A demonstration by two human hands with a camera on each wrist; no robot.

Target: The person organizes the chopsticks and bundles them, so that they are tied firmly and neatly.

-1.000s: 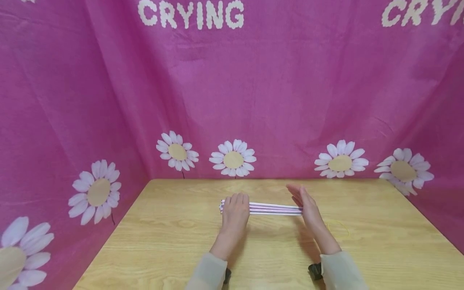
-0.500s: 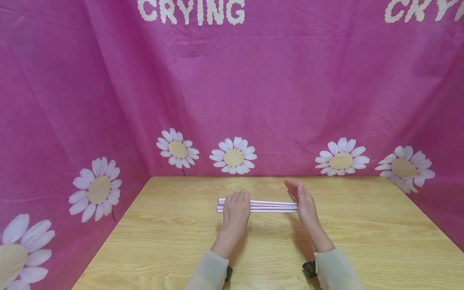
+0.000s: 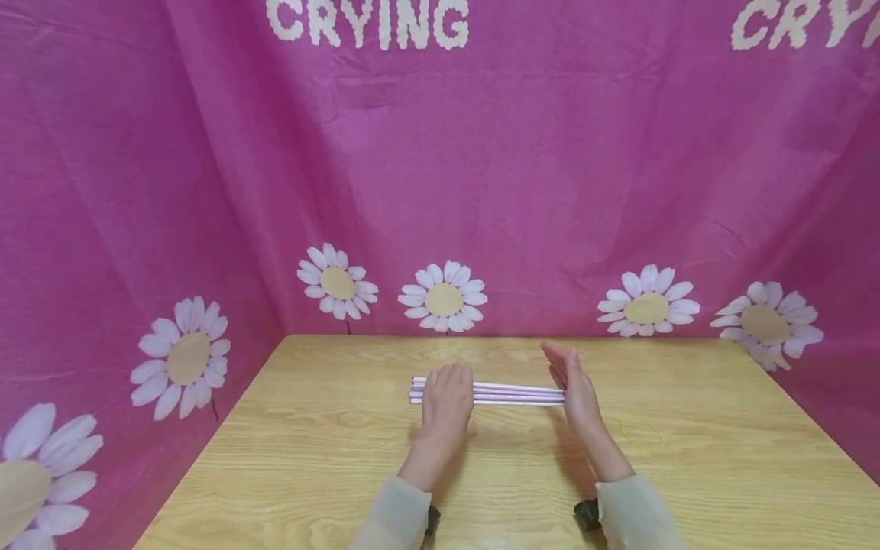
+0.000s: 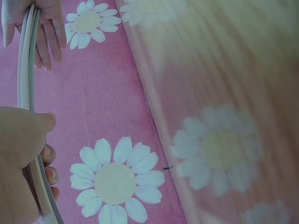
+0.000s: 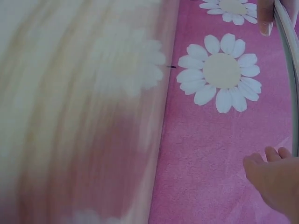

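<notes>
My left hand [image 3: 447, 401] grips a bundle of thin, straight sticks [image 3: 519, 394], white and pale pink-purple, held level above the table. Their left ends poke out a little past the fist. At the other end, the upright palm of my right hand [image 3: 581, 399] touches the stick tips, its fingers straight. In the left wrist view, thumb and fingers of the left hand [image 4: 21, 135] curl round the sticks [image 4: 27, 70], which run up to the open right palm [image 4: 49, 23]. In the right wrist view the sticks [image 5: 288, 51] meet the right hand [image 5: 275, 184] at the frame's edge.
A thin yellow loop [image 3: 627, 438], like a rubber band, lies on the wooden table [image 3: 309, 458] right of my right forearm. A magenta cloth [image 3: 536, 168] printed with daisies hangs behind the table and along its sides. Dark straps [image 3: 587, 514] sit under my wrists.
Over the last second my right hand has moved slightly left against the stick ends. The sticks have slid a little left through my left hand, which has hardly moved.
</notes>
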